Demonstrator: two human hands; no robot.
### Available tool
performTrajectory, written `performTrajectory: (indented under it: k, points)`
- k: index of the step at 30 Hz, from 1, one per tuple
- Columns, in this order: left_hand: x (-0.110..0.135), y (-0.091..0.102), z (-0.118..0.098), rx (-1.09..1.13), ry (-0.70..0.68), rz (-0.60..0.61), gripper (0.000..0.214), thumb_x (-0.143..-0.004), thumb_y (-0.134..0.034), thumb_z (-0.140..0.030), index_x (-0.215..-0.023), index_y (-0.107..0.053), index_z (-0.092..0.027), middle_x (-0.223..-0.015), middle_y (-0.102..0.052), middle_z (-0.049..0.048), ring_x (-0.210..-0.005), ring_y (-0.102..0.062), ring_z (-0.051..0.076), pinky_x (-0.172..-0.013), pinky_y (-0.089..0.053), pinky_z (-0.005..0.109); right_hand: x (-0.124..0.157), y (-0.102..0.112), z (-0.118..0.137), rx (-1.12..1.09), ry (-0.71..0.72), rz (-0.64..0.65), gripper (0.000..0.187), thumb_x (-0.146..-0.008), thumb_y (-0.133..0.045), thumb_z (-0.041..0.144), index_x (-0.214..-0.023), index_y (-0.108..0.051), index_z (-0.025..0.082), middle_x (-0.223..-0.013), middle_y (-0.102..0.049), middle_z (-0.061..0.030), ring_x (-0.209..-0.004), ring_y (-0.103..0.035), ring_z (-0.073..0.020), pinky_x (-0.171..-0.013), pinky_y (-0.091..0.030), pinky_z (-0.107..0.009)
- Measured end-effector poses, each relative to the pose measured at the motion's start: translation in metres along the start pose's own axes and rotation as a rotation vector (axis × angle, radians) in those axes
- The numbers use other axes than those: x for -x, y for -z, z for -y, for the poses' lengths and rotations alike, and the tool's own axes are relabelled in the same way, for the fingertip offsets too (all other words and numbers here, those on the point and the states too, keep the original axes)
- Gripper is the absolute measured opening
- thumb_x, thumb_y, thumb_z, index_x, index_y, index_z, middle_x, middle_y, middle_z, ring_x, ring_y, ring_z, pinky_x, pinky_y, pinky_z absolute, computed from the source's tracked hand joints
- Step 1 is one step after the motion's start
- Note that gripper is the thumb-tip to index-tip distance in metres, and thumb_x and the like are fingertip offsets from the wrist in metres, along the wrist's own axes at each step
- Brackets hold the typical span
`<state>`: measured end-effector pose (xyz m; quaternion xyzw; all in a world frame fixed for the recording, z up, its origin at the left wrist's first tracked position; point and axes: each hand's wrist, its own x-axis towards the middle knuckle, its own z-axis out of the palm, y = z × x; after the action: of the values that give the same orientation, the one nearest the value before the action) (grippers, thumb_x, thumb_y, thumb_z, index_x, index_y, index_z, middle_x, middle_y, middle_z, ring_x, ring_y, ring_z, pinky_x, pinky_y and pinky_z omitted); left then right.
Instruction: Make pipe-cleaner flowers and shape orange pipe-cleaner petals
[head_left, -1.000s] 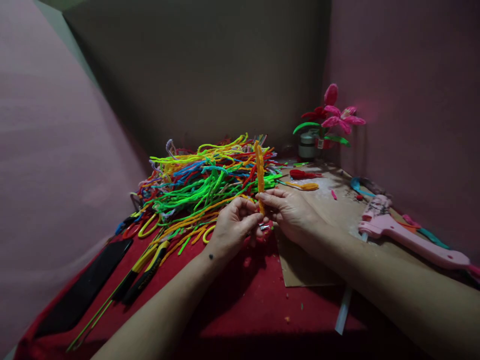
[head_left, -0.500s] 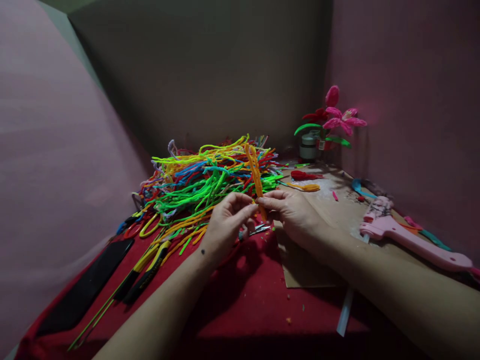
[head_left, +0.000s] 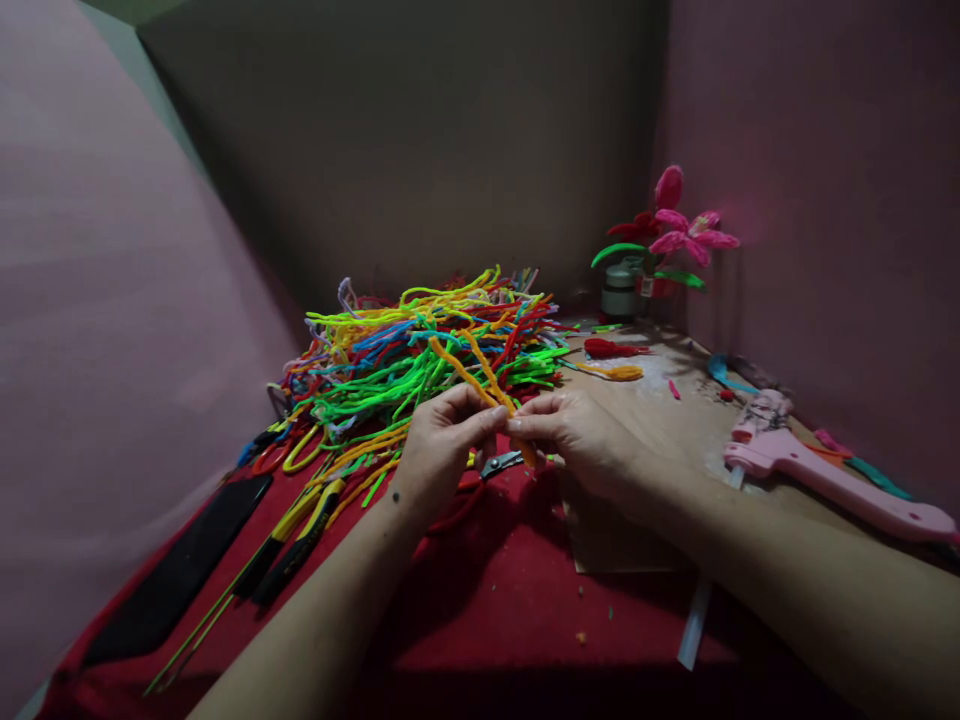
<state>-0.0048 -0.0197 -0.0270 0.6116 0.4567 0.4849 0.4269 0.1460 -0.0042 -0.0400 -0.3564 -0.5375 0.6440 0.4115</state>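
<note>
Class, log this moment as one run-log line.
right hand: pinching fuzzy orange stems | left hand: fingertips at them | below: red-handled metal cutters, red cloth | behind: multicoloured fuzzy stem pile

Looks forward and down from the person's head, at close range over left hand (head_left: 444, 437), right hand (head_left: 576, 432) and red tablecloth (head_left: 480, 610), facing the dark back wall (head_left: 420, 150) and pink right-hand wall (head_left: 825, 220).

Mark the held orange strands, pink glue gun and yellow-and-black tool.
Orange strands (head_left: 463, 370): head view, middle of the left strand.
Pink glue gun (head_left: 825, 477): head view, on the handle.
Yellow-and-black tool (head_left: 301, 543): head view, right handle.
</note>
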Motion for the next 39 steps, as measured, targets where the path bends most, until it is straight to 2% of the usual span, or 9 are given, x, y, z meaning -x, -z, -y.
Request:
performTrajectory:
  k: [8,14,17,21,28,31,33,36,39]
  points:
    - [-0.001,-0.002,0.003,-0.019,-0.075,-0.061,0.013,-0.07,-0.066,-0.026,-0.072,-0.059,-0.015,-0.053,-0.053,-0.0039,-0.041,-0.045,0.006,-0.038,-0.036,0.018,-0.002,0.002,0.0,-0.032,0.052,0.043,0.021,-0.063,-0.063,0.024,-0.047,-0.053,0.014,-0.047,-0.049,0.0021,-0.046,-0.04,-0.0079,-0.048,-0.029,-0.024]
    - [0.0,-0.003,0.002,-0.045,-0.171,-0.074,0.02,-0.068,-0.068,-0.023,-0.087,-0.064,-0.019,-0.062,-0.052,-0.0043,-0.046,-0.046,0.006,-0.042,-0.037,0.017,-0.005,0.005,-0.004,-0.031,0.039,0.063,0.013,-0.063,-0.058,0.019,-0.05,-0.056,0.015,-0.047,-0.049,0.0019,-0.046,-0.04,-0.0085,-0.046,-0.028,-0.024]
    - [0.0,0.002,0.002,-0.218,-0.258,-0.048,0.016,-0.073,-0.063,-0.024,-0.088,-0.067,-0.02,-0.071,-0.056,-0.0008,-0.055,-0.05,0.007,-0.05,-0.042,0.018,-0.004,0.004,-0.002,-0.024,0.026,0.066,0.012,-0.06,-0.057,0.016,-0.049,-0.055,0.015,-0.045,-0.048,0.0023,-0.044,-0.038,-0.0081,-0.046,-0.028,-0.024]
    - [-0.002,0.013,0.003,-0.493,-0.481,0.032,0.016,-0.08,-0.056,-0.023,-0.089,-0.069,-0.022,-0.084,-0.057,0.0028,-0.076,-0.054,0.012,-0.066,-0.045,0.021,-0.001,0.003,0.003,-0.016,0.021,0.087,0.017,-0.06,-0.058,0.018,-0.045,-0.051,0.015,-0.043,-0.046,0.0028,-0.043,-0.036,-0.0071,-0.046,-0.027,-0.024]
    - [-0.005,0.026,0.002,-0.992,-0.829,-0.001,0.015,-0.081,-0.056,-0.026,-0.087,-0.069,-0.022,-0.081,-0.055,0.004,-0.078,-0.05,0.015,-0.067,-0.041,0.026,-0.001,0.002,0.003,-0.03,0.009,0.147,0.014,-0.058,-0.057,0.018,-0.046,-0.05,0.016,-0.04,-0.042,0.0049,-0.04,-0.033,-0.0066,-0.043,-0.022,-0.024]
    - [-0.004,0.028,-0.004,-1.182,-0.952,-0.005,0.013,-0.08,-0.056,-0.027,-0.079,-0.069,-0.023,-0.079,-0.058,0.0048,-0.078,-0.047,0.018,-0.07,-0.037,0.03,-0.001,0.003,0.004,0.045,0.03,0.188,0.012,-0.059,-0.054,0.017,-0.047,-0.052,0.016,-0.04,-0.041,0.005,-0.04,-0.032,-0.0068,-0.044,-0.023,-0.024]
    - [-0.002,0.027,-0.009,-1.262,-0.987,0.049,0.013,-0.08,-0.056,-0.026,-0.075,-0.067,-0.023,-0.08,-0.06,0.0044,-0.076,-0.046,0.017,-0.069,-0.034,0.031,-0.001,0.003,0.003,0.135,0.04,0.193,0.012,-0.06,-0.053,0.016,-0.047,-0.052,0.016,-0.04,-0.041,0.0047,-0.04,-0.032,-0.0069,-0.043,-0.023,-0.024]
    - [0.003,0.024,-0.013,-1.308,-0.96,0.195,0.015,-0.082,-0.052,-0.022,-0.07,-0.062,-0.02,-0.075,-0.062,0.0037,-0.069,-0.046,0.015,-0.066,-0.031,0.031,-0.002,0.002,0.0,0.333,0.103,0.156,0.013,-0.062,-0.052,0.015,-0.049,-0.053,0.016,-0.044,-0.042,0.004,-0.043,-0.034,-0.0078,-0.045,-0.025,-0.024]
    - [0.008,0.019,-0.013,-1.245,-0.856,0.246,0.018,-0.08,-0.048,-0.017,-0.065,-0.058,-0.017,-0.065,-0.059,0.0026,-0.063,-0.046,0.014,-0.064,-0.031,0.03,0.0,0.0,-0.007,0.609,0.302,0.076,0.016,-0.067,-0.05,0.012,-0.053,-0.056,0.016,-0.049,-0.047,0.0019,-0.05,-0.04,-0.0094,-0.051,-0.03,-0.024]
